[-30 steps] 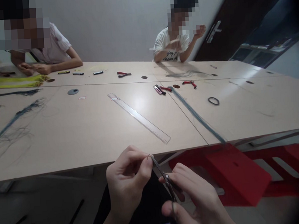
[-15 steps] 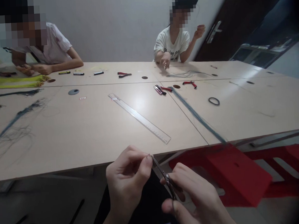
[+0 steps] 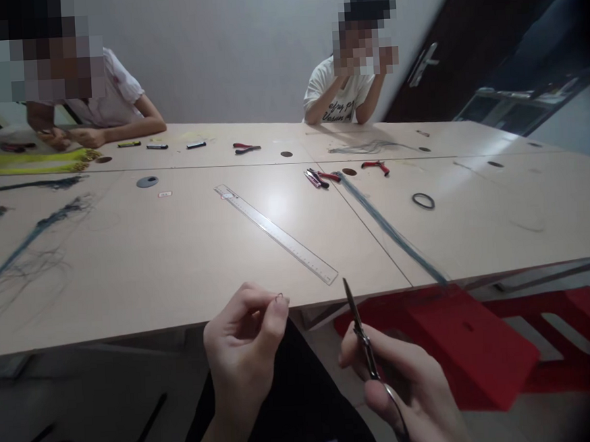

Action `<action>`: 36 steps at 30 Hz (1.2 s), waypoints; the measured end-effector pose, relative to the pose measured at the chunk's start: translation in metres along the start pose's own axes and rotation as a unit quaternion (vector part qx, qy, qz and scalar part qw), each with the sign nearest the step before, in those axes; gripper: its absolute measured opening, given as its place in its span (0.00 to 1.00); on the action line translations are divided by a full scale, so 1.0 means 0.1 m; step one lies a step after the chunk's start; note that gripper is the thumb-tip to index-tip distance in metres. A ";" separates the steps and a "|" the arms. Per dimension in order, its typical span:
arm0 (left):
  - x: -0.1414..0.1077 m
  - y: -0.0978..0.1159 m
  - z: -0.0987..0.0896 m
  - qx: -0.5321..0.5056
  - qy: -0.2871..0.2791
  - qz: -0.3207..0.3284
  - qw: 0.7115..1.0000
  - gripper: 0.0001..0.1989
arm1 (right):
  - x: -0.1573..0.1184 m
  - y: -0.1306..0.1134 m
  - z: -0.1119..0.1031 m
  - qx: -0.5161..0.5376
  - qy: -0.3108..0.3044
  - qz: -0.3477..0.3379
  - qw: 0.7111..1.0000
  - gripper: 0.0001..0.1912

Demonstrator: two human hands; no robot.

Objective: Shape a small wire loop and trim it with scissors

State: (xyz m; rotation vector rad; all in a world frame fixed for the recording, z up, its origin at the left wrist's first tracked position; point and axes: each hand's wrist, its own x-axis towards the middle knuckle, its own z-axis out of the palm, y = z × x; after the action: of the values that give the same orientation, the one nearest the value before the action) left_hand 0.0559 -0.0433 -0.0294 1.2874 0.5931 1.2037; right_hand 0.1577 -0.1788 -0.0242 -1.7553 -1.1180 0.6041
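Note:
My left hand [image 3: 246, 342] is closed in a pinch at the table's front edge. A small dark loop [image 3: 279, 296], thin like thread or wire, sticks up between its thumb and fingertip. My right hand [image 3: 407, 380] holds a small pair of scissors [image 3: 365, 346], thumb in one ring, blades pointing up and away. The scissors stand apart from my left hand, to its right. Beyond both hands a clear ruler [image 3: 276, 234] lies slantwise on the table.
Bundled blue-grey strands [image 3: 389, 226] run to the front edge, above a red stool [image 3: 474, 350]. Pliers [image 3: 375, 168], a dark ring [image 3: 423, 201] and a grey disc [image 3: 147, 182] lie on the table [image 3: 154, 268]. Two people sit across; blue strands [image 3: 33, 235] lie at left.
My right hand has drawn the scissors away from my left hand, to the right. My left hand has shifted slightly left. The person at far right has raised a hand from the table.

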 end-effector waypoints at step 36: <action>-0.04 0.06 -0.04 -0.035 -0.052 -0.024 0.998 0.10 | 0.27 -0.42 -0.17 -0.192 -0.041 -0.203 0.959 0.05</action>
State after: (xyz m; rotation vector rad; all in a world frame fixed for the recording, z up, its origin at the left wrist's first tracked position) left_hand 0.0494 -0.0458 -0.0260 1.2602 0.4999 1.1016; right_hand 0.1656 -0.1563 0.0226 -1.7523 -1.6862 0.2154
